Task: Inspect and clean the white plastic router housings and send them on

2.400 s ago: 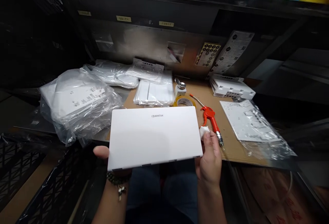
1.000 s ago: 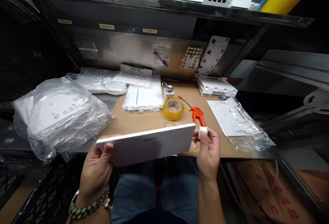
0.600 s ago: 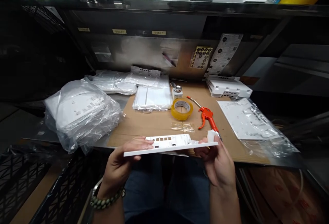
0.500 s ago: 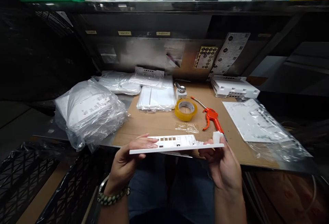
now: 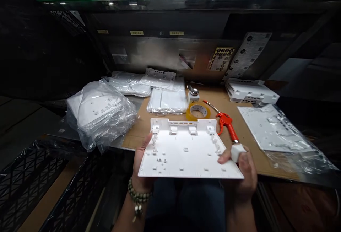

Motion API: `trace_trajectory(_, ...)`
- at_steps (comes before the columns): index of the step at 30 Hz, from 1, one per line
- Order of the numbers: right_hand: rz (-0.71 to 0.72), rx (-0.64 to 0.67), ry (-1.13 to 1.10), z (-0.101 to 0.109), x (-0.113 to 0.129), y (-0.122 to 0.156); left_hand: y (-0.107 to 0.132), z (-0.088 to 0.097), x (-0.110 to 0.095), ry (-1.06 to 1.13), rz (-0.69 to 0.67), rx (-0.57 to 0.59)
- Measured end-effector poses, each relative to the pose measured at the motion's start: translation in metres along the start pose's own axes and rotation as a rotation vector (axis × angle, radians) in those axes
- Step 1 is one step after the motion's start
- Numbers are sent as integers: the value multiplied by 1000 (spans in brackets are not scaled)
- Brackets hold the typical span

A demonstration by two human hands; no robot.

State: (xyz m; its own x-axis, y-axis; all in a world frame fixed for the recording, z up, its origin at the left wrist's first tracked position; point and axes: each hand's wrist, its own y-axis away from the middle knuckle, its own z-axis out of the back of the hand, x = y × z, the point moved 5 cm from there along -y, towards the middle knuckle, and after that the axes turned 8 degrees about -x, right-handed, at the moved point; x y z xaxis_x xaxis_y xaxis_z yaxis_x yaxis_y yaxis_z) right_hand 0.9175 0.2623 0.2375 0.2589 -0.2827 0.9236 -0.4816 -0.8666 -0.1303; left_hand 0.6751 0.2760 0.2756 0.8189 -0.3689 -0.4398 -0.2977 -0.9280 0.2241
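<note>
A white plastic housing panel (image 5: 183,161) is held up before me, its inner face with clips and posts turned towards me. My left hand (image 5: 142,164) grips its left edge, thumb on the side and the other fingers hidden beneath. At the right edge my right hand (image 5: 243,170) supports the panel, its thumb on the inner face. A small white wad (image 5: 237,151), maybe a folded wipe, is tucked between that thumb and the fingers. Just beyond the panel lie a roll of yellow tape (image 5: 198,111) and a red air blow gun (image 5: 226,121).
Bagged white panels (image 5: 101,111) are heaped at the left, with flat plastic bags (image 5: 167,98) behind. A small dispenser bottle (image 5: 193,95) stands near the tape. Stacked white housings (image 5: 252,91) and a partly bagged panel (image 5: 263,129) lie right. Black crates (image 5: 32,175) stand lower left.
The panel has been tilted from nearly edge-on so that its inner face now shows fully. My left hand has shifted to its side edge. The view has turned slightly left.
</note>
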Motion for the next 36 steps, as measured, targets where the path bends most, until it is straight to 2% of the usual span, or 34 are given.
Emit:
trace_trajectory(2, 64, -4, 113, 7, -4, -9, -1, -5, -6, 62, 35, 75)
trace_trajectory(5, 265, -39, 369, 4, 7, -15, -7, -6, -15, 139, -13, 3)
trace_trajectory(7, 389, 78, 505, -19, 22, -5, -12, -8, -18, 187, -59, -102)
trace_trajectory(11, 494, 543, 485, -89, 50, 46, -17, -22, -17, 242, -129, -219)
trace_trajectory(13, 553, 623, 440, -113, 58, 68, -16, -29, -14, 247, -121, -229)
trace_trajectory(16, 603, 622, 415, -128, 56, 81, -13, -30, -14, 252, -101, -255)
trace_trajectory(21, 555, 641, 440, -124, 46, 77, -11, -18, -18, 256, -153, -300)
trace_trajectory(26, 520, 603, 405, -127, 46, 82, -14, -21, -11, 265, -113, -289)
trace_trajectory(30, 496, 596, 452, -119, 40, 72, -14, -16, -18, 263, -155, -315)
trace_trajectory(32, 466, 506, 494, -102, 35, 51, -11, -10, -27, 270, -205, -346)
trace_trajectory(34, 456, 322, 546, -78, 31, 25, -7, -2, -36, 276, -227, -350)
trace_trajectory(36, 474, 123, 597, -53, 30, 3, -2, 3, -42, 267, -203, -292)
